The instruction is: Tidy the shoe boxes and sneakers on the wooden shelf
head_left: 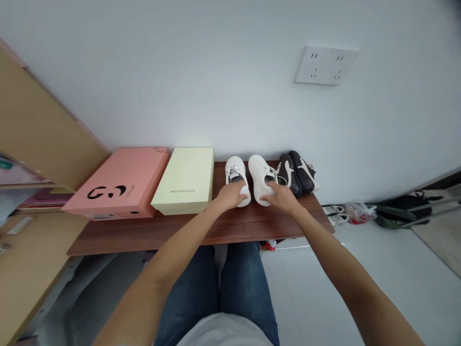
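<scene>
Notebook entry, seated at the bench. A white wall (201,72) runs along the far edge of the dark reddish-brown wooden surface (180,235), and a pale wooden cabinet panel (38,120) stands well left of my fingers. Everything on the surface sits in one row against the wall, probably because the narrow top leaves the front strip free for my arms.

Left of my left hand (230,196) lie a large salmon-pink cardboard shoebox (118,185) and, just beside it, a pale yellow cardboard shoebox marked MEIZHIYUAN (183,180). Both lids are on.

Directly under my fingers are two white lace-up sneakers. My left fingers (242,191) are closed over the rounded near end of the first white sneaker (235,168), which looks like its heel. My right hand (283,198) has its fingers (268,194) closed the same way over the second white sneaker (261,173). I cannot tell how firm either hold is. Taking them by the heels seems to leave the laces uncovered.

Just right of my right fingers, a pair of black sneakers with white side stripes (297,173) stands close together, apparently kept as a pair. High above them is a white wall socket plate (326,66).
</scene>
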Demonstrator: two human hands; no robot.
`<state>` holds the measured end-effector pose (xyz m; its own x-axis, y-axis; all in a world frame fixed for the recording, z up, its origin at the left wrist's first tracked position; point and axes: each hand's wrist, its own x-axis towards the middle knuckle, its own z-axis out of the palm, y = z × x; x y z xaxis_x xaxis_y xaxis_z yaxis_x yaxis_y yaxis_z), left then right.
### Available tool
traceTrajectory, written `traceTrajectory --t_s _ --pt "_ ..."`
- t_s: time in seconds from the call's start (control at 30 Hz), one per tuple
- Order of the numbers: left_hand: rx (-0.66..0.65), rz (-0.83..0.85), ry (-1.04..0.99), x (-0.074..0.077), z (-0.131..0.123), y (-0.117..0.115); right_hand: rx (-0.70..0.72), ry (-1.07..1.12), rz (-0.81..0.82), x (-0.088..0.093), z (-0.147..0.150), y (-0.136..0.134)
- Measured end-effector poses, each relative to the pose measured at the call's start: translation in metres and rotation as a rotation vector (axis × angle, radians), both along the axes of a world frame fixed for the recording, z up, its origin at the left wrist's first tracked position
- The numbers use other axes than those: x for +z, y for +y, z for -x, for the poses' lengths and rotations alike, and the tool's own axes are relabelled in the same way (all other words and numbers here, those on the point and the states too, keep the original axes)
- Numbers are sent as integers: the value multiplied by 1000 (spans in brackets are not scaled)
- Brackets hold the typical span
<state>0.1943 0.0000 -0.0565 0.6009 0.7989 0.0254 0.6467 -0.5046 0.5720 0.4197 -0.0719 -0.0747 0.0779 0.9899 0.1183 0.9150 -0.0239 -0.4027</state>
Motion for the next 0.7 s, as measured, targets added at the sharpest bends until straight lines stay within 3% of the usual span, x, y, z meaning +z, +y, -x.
traceTrajectory --t_s 0.1,0.3,0.5,0.7 --pt "-6 -46 134 2 -4 -2 56 -157 45 6 9 6" --pt "0 -31 152 1 -7 3 104 -360 123 12 28 18" --pt "-56 -82 255 -1 -2 8 127 -392 156 17 41 24" --pt "-37 -44 198 0 -1 13 120 -385 175 18 47 29"
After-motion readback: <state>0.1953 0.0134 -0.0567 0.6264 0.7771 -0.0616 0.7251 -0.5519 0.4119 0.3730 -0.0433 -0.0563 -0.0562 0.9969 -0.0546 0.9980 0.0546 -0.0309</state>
